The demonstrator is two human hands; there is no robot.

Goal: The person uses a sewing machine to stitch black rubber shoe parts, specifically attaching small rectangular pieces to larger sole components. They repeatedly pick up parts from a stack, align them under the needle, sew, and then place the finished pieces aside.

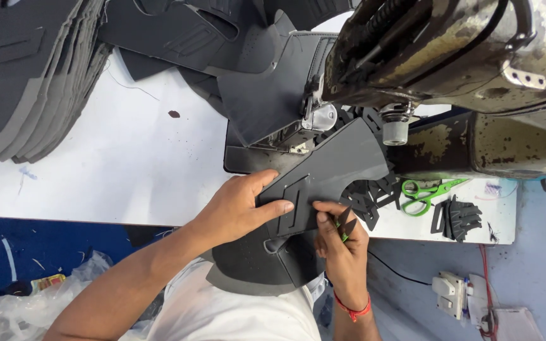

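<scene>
Two hands at one dark grey cut panel [333, 167]: your left hand [238, 211] lies flat, fingers spread, pinning its near edge on the surface [127, 158]; your right hand [342, 243] is closed around small thread snips [344, 224], blades at the panel's stitched slot. Panel's far end sits under the sewing machine [450, 57]. Stitching looks done, trimming under way. Stacked uncut-looking pieces [26, 76] wait far left; green scissors [428, 192] lie right.
</scene>
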